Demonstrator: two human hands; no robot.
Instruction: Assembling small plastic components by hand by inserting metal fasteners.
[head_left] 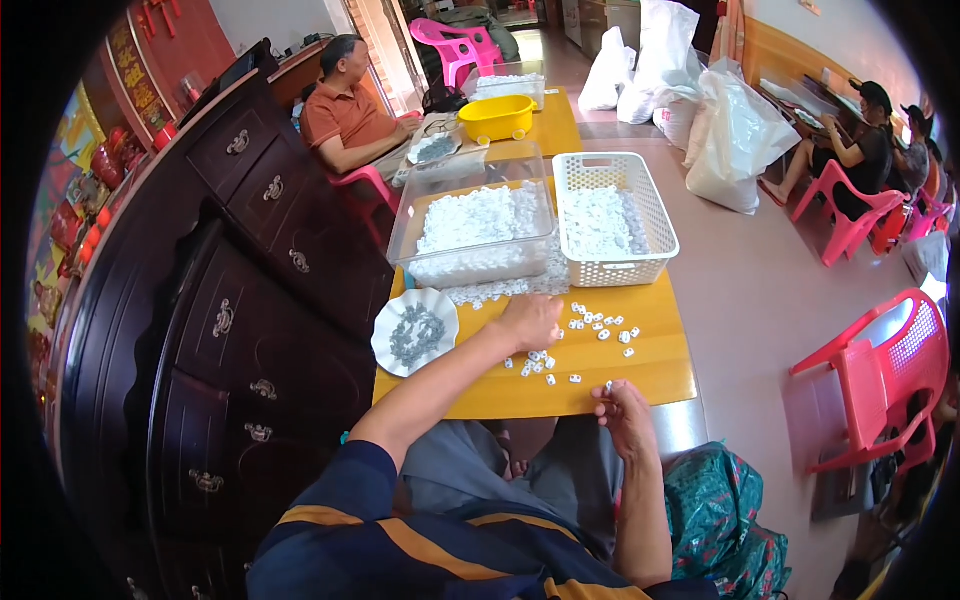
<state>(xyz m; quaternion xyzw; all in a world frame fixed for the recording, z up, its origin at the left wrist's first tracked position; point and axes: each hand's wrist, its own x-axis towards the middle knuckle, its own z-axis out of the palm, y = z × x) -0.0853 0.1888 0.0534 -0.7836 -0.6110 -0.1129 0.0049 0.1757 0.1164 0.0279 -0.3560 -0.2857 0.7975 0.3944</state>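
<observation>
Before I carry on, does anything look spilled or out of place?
Small white pieces lie scattered on the yellow tabletop, outside the white basket, which looks untidy though perhaps deliberate. Nothing looks plainly damaged.

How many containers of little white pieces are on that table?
3: a clear bin beyond the left hand, a white basket right of it, and another clear bin at the far end of the table. Others may be hidden.

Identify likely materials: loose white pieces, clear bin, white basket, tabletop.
Loose white pieces: probably moulded plastic, opaque; small, near-uniform shapes.
Clear bin: likely rigid plastic, glossy; see-through walls.
White basket: likely moulded plastic, smooth; regular perforations.
Tabletop: wood or wood-look laminate, slight sheen; yellow-brown colour alone can't settle it.
</observation>
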